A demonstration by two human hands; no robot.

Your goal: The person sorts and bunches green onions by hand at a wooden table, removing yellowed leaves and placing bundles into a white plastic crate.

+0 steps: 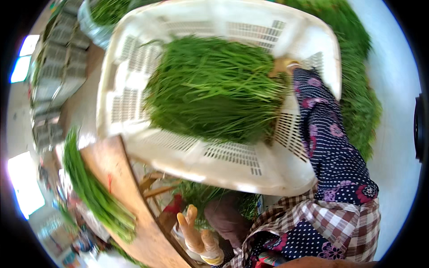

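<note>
A heap of long green garlic chives (219, 89) lies in a large white slatted plastic basket (214, 176), the stems pointing right. My right hand (283, 66), in a pale glove, reaches into the basket and touches the stem ends at their far right. Its fingers are blurred and partly hidden, so their grip does not show. Below the basket, beside the wooden tabletop, my left hand (196, 236) is gloved too, its fingers spread and nothing in them.
On the wooden tabletop (143, 241) at left lies a bundle of chives (96, 196). More greens (353, 89) are piled along the basket's right side. Stacked pale crates (65, 62) stand far left, near a plastic bag (94, 27) of greens. Loose leaves (196, 192) lie below the basket.
</note>
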